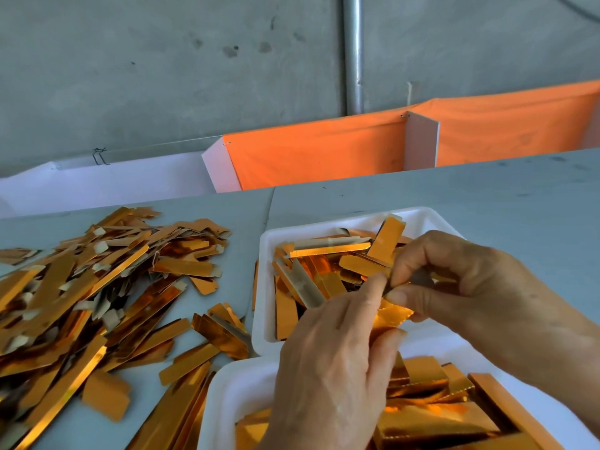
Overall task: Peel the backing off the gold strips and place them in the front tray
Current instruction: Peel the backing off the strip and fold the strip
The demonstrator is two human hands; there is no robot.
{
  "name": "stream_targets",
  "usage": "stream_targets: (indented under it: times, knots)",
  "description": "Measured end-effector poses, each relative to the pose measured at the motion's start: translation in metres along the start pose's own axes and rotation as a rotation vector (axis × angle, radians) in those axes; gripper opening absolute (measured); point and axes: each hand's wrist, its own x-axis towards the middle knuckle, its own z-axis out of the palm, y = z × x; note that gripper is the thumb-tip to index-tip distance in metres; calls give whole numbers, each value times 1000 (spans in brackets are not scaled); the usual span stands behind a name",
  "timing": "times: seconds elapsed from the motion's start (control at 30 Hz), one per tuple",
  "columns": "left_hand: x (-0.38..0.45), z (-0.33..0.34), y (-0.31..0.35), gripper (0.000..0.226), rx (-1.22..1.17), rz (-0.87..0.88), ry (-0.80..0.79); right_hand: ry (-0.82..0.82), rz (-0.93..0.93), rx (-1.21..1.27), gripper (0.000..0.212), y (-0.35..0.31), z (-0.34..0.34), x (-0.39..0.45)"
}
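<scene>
Both hands pinching one gold strip between them, left hand on the near end, right hand curled over the far end, strip running roughly near-to-far. Hanging right over the near edge of the far tray, so probably just a short drop once peeled. Big loose pile waiting left on the desk.

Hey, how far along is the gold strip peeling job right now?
Done: the far white foam tray already holds a jumble of gold foil strips. In hand: the left hand and right hand together pinch one gold strip above the trays, seemingly mid-peel. Left: a large loose heap of gold strips lies on the grey table, and the near white tray holds more. Clearly plenty remains.
</scene>
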Motion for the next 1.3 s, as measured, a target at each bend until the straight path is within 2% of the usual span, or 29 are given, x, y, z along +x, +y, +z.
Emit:
stream_targets:
  times: [0.1,0.23,0.3,0.37,0.47,0.6,0.67,0.83,0.97,1.07,1.17,1.3]
  knots:
    - [0,0,0,38,-30,9,-2,-14,32,82,24,0,-3,0]
    - [-1,2,-1,35,-86,-6,-45,-88,58,254,24,3,-10,0]
    - [-3,3,-3,37,-192,-52,-55,-120,59,313,23,4,-11,1]
    - [-4,3,-3,46,-261,-69,-41,-121,58,331,23,6,-10,1]
    - [-1,-1,-2,46,-286,-57,-4,-130,39,331,24,6,-9,1]
    - [-1,-4,-1,40,-425,-114,48,-136,6,546,20,5,-11,0]
    - [-2,-4,-2,36,-518,-164,28,-159,20,534,16,6,-12,0]
    - [-2,-5,-4,33,-640,-217,-22,-190,84,537,25,10,-8,0]
    - [-2,-7,-5,37,-693,-201,-44,-192,204,674,19,10,-8,2]
    - [-3,-8,-5,38,-727,-177,-79,-227,282,757,25,9,-10,2]
    - [-3,-9,-7,43,-750,-159,-90,-289,329,801,17,10,-13,3]
    - [-2,-12,-8,50,-738,-111,-94,-346,335,790,29,12,-18,3]
